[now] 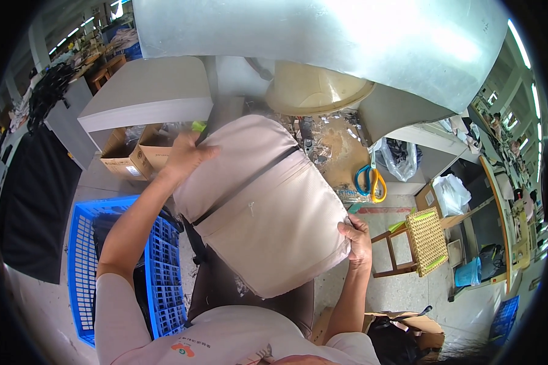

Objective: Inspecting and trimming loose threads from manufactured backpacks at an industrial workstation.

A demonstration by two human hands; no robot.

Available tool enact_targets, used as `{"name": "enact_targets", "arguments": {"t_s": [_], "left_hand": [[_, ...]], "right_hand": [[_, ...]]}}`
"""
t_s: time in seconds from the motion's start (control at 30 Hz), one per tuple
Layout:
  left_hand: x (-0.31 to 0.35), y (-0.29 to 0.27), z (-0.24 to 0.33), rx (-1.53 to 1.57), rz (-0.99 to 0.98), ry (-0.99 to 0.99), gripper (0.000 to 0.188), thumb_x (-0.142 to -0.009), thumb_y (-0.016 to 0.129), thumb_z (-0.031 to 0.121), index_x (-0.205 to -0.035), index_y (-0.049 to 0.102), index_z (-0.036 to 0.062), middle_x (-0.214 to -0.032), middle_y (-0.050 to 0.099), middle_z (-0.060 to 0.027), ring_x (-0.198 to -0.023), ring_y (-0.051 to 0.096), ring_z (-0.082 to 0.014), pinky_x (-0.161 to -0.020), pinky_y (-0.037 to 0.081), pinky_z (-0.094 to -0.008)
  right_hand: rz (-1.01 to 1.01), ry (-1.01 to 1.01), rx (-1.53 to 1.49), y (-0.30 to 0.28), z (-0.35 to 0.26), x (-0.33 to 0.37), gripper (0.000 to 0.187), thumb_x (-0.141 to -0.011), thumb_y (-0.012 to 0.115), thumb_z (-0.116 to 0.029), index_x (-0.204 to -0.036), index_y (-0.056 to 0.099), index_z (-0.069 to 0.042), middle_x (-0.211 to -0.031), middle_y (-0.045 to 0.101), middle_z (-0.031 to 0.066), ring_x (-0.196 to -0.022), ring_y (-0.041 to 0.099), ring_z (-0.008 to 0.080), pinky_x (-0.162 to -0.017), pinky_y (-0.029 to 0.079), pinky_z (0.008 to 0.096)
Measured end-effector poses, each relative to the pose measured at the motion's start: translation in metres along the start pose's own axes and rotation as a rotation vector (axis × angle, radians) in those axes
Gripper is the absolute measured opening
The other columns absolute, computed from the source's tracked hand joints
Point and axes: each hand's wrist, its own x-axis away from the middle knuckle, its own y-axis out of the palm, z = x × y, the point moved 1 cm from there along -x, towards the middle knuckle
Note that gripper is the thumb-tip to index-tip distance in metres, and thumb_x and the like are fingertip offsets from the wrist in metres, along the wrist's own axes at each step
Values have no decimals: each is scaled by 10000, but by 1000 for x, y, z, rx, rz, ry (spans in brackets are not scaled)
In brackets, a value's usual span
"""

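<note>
A pale beige fabric piece [274, 213], padded-looking with rounded corners, is held tilted above my lap. A narrow black strip [243, 187], perhaps a zipper, crosses it at a slant. My left hand [186, 157] grips the upper left edge, thumb over the front and most fingers hidden behind. At the lower right corner, my right hand [357, 238] pinches the edge between thumb and fingers. Just beyond that corner are scissors [371, 182] with one blue and one orange handle. What lies on the back of the fabric cannot be seen.
A large metallic machine cover or surface [323, 30] spans the far side, above a pale round basin [316, 88]. Scraps litter a board [338, 152] below. A blue crate [164, 274] stands left, a woven stool [428, 242] right, and an open carton [429, 331] lower right.
</note>
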Motion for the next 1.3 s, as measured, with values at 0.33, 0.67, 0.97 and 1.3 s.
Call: {"name": "enact_targets", "arguments": {"t_s": [0.33,0.67,0.97,1.3], "left_hand": [[14,9,-2,45,-16,142,296,-666,657,105,-905,576,-50,-738,602,-52,-650,493,-70,-605,430,-253],[96,11,82,-807,-34,723,591,-568,738,162,-1081,492,3,-834,595,-154,-693,584,-268,-604,464,-317],[162,-121,2,343,276,-194,292,-673,677,118,-923,597,-10,-816,631,-77,-672,602,-153,-666,476,-264],[197,-100,-27,626,915,-161,502,-809,558,266,-1188,385,-14,-1058,529,-152,-989,512,-246,-847,418,-368]], "right_hand": [[20,-1,23,-29,18,12,303,-645,627,33,-947,603,32,-817,626,61,-681,580,118,-656,453,226],[-879,-427,541,118,-46,7,307,-673,626,-66,-955,569,41,-816,614,150,-736,598,229,-669,450,298],[-283,-552,723,125,34,26,753,-647,712,-278,-1225,335,26,-1083,458,190,-999,478,296,-826,401,360],[-676,317,71,147,101,113,401,-786,595,-213,-1095,480,15,-938,567,36,-844,500,88,-728,432,245]]}}
